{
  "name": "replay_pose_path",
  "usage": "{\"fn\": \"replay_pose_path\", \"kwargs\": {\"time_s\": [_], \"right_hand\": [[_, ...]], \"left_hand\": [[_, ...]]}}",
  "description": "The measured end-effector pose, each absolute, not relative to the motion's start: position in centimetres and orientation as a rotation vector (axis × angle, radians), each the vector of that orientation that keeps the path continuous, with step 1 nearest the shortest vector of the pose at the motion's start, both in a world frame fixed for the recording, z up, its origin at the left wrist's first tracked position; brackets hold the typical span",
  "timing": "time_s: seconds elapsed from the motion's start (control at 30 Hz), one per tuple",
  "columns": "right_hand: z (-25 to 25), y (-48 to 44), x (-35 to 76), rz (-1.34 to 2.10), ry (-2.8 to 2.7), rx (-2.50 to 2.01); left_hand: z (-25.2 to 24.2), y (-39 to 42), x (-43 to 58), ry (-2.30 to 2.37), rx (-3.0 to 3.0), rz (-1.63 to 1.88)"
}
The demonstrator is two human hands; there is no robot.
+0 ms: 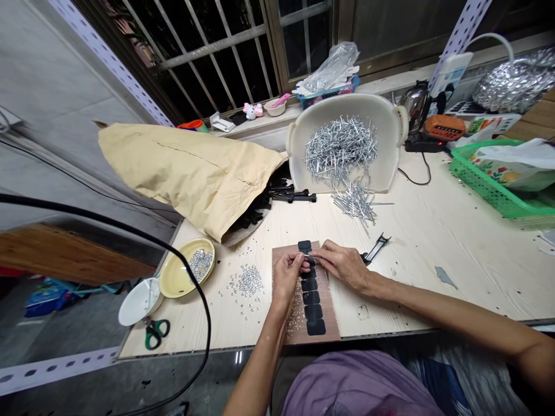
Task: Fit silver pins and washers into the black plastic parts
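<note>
Over a brown board (332,315) with a column of black square pads (313,312), my two hands meet at the fingertips. My left hand (286,277) is closed in a pinch on one end of a thin silvery metal pin (309,256). From the other side my right hand (344,263) is closed on the same pin, its fingers pressed together. Just beyond the right hand's knuckles lies a black plastic clip-like part (376,248). Small clear beads (250,281) are scattered to the left of the board, and tiny bits lie along its left side.
A white tub (299,156) lies tipped, spilling metal pins (342,147). A paper sack (186,167) of black parts (292,193) stands open. At left are a yellow bowl (173,274), white bowl (134,303), scissors (154,335) and black cable (203,294). A green basket (489,190) sits right.
</note>
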State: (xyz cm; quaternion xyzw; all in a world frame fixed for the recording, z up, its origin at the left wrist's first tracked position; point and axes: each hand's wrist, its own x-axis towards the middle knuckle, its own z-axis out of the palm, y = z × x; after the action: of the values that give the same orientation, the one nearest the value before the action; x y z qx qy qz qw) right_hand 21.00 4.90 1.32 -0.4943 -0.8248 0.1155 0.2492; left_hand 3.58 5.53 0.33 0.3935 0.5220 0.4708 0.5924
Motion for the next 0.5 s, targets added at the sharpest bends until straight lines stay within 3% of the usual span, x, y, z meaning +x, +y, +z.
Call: {"fn": "replay_pose_path", "kwargs": {"time_s": [0.5], "right_hand": [[1.29,4.82,20.76,0.129,-2.284,-1.411]], "left_hand": [[0.86,5.55,3.50,1.084,0.659,1.087]]}}
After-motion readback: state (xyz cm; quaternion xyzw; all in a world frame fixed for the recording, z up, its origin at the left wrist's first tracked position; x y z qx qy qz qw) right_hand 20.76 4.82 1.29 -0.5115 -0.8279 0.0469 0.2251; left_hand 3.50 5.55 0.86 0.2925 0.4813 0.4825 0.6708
